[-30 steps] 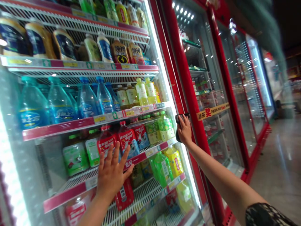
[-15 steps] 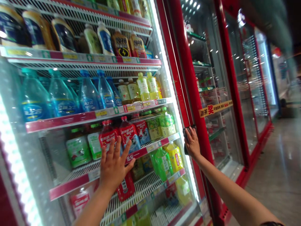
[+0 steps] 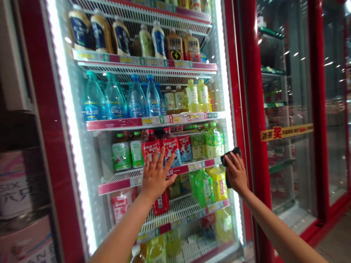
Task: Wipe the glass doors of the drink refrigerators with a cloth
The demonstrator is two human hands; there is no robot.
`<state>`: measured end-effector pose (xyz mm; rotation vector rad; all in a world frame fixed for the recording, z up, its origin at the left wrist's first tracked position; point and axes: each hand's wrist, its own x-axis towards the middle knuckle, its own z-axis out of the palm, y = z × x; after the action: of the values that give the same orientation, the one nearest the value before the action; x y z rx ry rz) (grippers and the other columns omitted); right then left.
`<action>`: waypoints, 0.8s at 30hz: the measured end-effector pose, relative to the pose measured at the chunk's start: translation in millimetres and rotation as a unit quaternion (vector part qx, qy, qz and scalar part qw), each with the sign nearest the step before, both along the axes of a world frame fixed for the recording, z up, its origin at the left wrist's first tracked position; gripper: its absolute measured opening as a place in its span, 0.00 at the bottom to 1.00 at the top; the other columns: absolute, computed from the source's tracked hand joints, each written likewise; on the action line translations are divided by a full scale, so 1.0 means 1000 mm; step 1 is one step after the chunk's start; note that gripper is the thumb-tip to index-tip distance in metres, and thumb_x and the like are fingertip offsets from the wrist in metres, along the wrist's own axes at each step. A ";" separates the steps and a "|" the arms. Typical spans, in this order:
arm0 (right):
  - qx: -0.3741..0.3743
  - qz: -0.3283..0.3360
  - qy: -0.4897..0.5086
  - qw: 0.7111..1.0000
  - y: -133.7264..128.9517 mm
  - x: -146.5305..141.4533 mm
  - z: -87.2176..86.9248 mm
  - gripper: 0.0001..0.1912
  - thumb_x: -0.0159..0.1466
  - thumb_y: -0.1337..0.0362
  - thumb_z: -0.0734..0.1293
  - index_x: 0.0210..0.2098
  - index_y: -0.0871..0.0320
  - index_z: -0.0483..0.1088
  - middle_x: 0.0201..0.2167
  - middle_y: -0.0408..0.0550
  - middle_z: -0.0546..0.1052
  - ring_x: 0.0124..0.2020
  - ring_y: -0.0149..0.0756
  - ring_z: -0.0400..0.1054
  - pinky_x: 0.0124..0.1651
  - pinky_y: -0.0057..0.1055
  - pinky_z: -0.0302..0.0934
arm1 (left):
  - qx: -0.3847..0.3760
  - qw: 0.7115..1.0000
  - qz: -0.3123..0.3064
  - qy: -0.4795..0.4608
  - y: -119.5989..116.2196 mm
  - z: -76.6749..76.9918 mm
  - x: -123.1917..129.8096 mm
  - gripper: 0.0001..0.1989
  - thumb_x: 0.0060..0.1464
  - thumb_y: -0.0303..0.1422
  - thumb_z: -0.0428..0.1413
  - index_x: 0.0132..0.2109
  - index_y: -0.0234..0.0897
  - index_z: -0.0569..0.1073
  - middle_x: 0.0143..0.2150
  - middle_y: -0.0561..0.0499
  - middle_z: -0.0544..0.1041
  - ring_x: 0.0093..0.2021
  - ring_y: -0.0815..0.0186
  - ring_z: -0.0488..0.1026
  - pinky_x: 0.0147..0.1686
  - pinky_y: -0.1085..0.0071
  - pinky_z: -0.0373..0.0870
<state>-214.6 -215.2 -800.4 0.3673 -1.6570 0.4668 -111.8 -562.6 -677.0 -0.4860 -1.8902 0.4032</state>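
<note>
Red plastic bottles point(image 3: 150, 143) are shelved beyond the left hand point(image 3: 155, 179), spread wide; none is held. Black object point(image 3: 228, 179) partly covered by right hand point(image 3: 238, 176); grip cannot be told.

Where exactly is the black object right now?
The black object is right of centre in the head view, under the right hand, in front of the right-hand light strip, beside a green-capped bottle.

A red-framed glass cabinet point(image 3: 298, 91) with green-edged shelves point(image 3: 282, 166) stands at right above greyish floor point(image 3: 336, 233); pink packages point(image 3: 23, 233) sit at left.
</note>
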 end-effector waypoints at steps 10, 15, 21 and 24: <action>0.058 0.028 -0.015 0.998 -0.129 0.043 0.018 0.37 0.68 0.68 0.61 0.72 0.37 0.49 0.72 0.42 0.58 0.74 0.51 0.46 0.72 0.61 0.45 | 0.001 0.998 0.032 -0.049 0.005 0.000 0.009 0.52 0.57 0.53 0.58 0.75 0.49 0.35 0.77 0.43 0.29 0.76 0.48 0.32 0.72 0.43 0.34; 0.175 0.053 -0.013 0.983 -0.077 0.046 -0.011 0.36 0.68 0.69 0.62 0.71 0.35 0.52 0.69 0.40 0.63 0.72 0.48 0.52 0.72 0.57 0.47 | -0.019 0.994 0.072 -0.078 -0.019 -0.007 0.030 0.53 0.58 0.49 0.60 0.75 0.46 0.33 0.78 0.46 0.36 0.77 0.54 0.31 0.73 0.48 0.31; -0.055 0.045 0.012 0.997 -0.138 0.044 0.059 0.35 0.69 0.67 0.59 0.73 0.40 0.48 0.73 0.46 0.55 0.74 0.56 0.43 0.69 0.67 0.48 | 0.015 0.992 0.112 -0.053 -0.094 -0.029 0.075 0.53 0.56 0.49 0.61 0.75 0.48 0.35 0.77 0.46 0.38 0.76 0.54 0.33 0.73 0.47 0.31; -0.017 0.081 -0.008 0.997 -0.213 0.069 0.069 0.38 0.68 0.67 0.60 0.73 0.39 0.46 0.73 0.46 0.55 0.74 0.56 0.43 0.70 0.69 0.42 | 0.041 0.989 0.131 -0.047 -0.119 -0.039 0.088 0.54 0.56 0.51 0.61 0.75 0.46 0.35 0.77 0.42 0.37 0.76 0.51 0.34 0.73 0.44 0.33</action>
<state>-145.5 -428.4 -731.9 0.4770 -1.6397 0.6199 -23.3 -681.2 -716.3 -0.2049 -2.0604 0.4789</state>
